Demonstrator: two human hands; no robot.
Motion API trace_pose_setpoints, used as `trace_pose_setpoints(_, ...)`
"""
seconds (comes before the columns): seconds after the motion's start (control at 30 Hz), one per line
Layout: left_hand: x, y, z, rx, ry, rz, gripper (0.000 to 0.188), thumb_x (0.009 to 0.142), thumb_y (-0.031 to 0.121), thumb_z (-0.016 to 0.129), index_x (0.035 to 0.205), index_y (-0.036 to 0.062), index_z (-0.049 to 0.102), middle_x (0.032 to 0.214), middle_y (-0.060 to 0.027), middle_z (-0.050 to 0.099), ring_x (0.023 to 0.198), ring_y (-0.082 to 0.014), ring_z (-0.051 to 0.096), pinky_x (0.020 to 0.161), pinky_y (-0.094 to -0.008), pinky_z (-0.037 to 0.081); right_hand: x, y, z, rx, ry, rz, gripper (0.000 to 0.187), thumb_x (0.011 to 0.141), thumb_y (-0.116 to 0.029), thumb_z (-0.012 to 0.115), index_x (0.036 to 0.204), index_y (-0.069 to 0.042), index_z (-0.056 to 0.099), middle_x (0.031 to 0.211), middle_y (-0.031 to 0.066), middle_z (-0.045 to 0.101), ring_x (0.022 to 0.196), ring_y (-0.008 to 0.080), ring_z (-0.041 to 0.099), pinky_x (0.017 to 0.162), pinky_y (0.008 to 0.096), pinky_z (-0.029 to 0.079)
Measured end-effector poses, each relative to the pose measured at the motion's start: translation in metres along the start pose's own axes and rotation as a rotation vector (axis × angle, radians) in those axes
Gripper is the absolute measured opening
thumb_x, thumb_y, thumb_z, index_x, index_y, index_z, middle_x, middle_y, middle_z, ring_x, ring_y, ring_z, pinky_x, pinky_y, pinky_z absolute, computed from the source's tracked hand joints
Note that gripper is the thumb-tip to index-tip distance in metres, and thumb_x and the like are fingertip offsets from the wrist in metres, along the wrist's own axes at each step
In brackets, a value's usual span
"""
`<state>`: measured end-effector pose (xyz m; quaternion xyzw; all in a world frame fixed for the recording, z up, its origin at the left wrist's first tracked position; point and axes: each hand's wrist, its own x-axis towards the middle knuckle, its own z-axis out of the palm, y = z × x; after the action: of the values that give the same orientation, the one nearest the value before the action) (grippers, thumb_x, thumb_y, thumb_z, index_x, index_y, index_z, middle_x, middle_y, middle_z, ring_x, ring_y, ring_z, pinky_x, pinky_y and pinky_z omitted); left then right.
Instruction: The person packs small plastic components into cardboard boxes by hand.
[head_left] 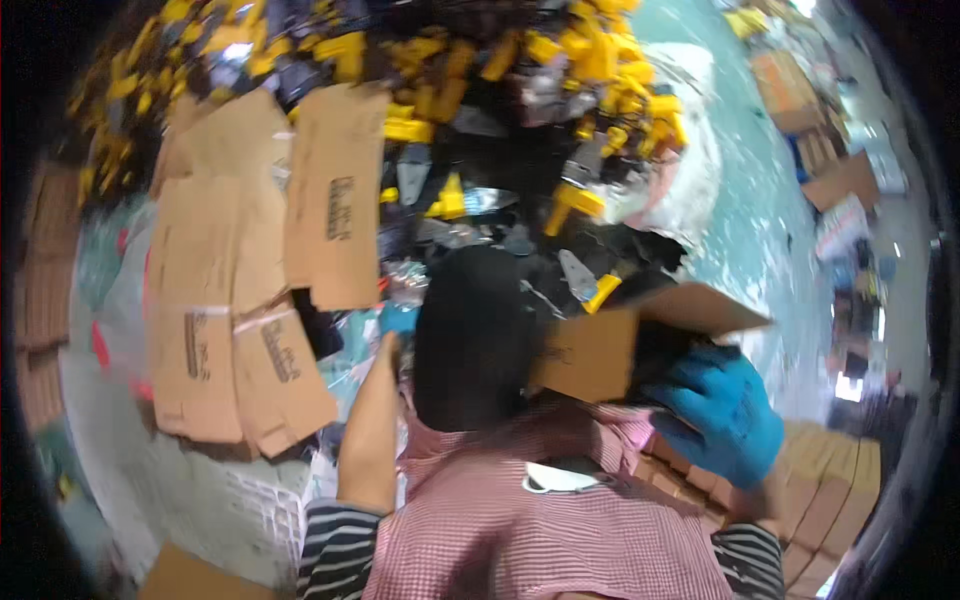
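Note:
My right hand (725, 415), in a blue glove, is closed on the near side of an open cardboard box (590, 355). One flap of the box (710, 305) sticks out to the right, and its inside is dark. My left hand (400, 318), also gloved in blue, reaches forward beside folded cardboard pieces (335, 195); its fingers are mostly hidden. A rounded black shape (475, 340) blocks the middle of the view; I cannot tell what it is. Just beyond the box lies a yellow piece with a grey blade-like part (577, 275).
Yellow and grey pieces (600, 60) form a large heap at the far side. More flattened cartons (195, 350) lie at left. A white sack (690, 150) stands on the green floor (755, 190). Stacked cardboard (825, 480) is at lower right, a white plastic crate (265, 510) at lower left.

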<state>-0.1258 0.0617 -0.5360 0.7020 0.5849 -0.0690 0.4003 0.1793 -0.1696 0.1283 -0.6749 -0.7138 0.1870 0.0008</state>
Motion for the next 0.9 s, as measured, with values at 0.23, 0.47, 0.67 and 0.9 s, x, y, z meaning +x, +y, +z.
trace_pose_setpoints(0.23, -0.216, 0.209, -0.19, -0.703, 0.284, 0.284, 0.022, 0.094, 0.008, 0.068, 0.114, 0.0014, 0.062, 0.107, -0.0049, 0.065, 0.094, -0.0139, 0.059, 0.081, -0.0281, 0.05, -0.057, 0.013, 0.031, -0.095, 0.555, 0.228, 0.041, 0.073, -0.036, 0.081, 0.103, -0.009, 0.071, 0.117, 0.0093, 0.065, 0.118, 0.0338, 0.057, 0.098, 0.0463, 0.045)
trace_pose_setpoints(0.47, -0.341, 0.297, -0.294, -0.803, 0.817, 1.008, 0.04, 0.076, 0.001, 0.084, 0.109, 0.0036, 0.063, 0.106, -0.0042, 0.062, 0.087, -0.0168, 0.057, 0.081, -0.0313, 0.049, -0.078, 0.024, 0.068, 0.032, 0.825, 0.289, 0.03, 0.078, -0.02, 0.079, 0.104, -0.009, 0.073, 0.121, 0.0098, 0.066, 0.122, 0.0353, 0.056, 0.101, 0.0451, 0.043)
trace_pose_setpoints(0.67, -0.366, 0.425, -0.293, -0.177, 0.304, 1.505, 0.034, 0.084, 0.001, 0.075, 0.116, 0.0021, 0.065, 0.112, -0.0095, 0.065, 0.105, -0.022, 0.063, 0.096, -0.0357, 0.049, -0.087, 0.031, 0.089, 0.139, 0.909, 0.291, 0.026, 0.083, -0.013, 0.075, 0.109, -0.009, 0.072, 0.123, 0.0111, 0.065, 0.12, 0.0347, 0.056, 0.103, 0.0433, 0.044)
trace_pose_setpoints(0.9, -0.313, 0.406, -0.197, -0.902, -0.333, 1.002, 0.056, 0.105, 0.025, 0.049, 0.153, 0.0002, 0.036, 0.153, -0.0125, 0.043, 0.14, -0.0211, 0.041, 0.117, -0.0335, 0.03, -0.017, 0.078, 0.157, 1.228, 1.208, 0.311, 0.046, 0.098, -0.017, 0.059, 0.141, -0.002, 0.05, 0.141, 0.0122, 0.054, 0.133, 0.0239, 0.048, 0.112, 0.036, 0.037)
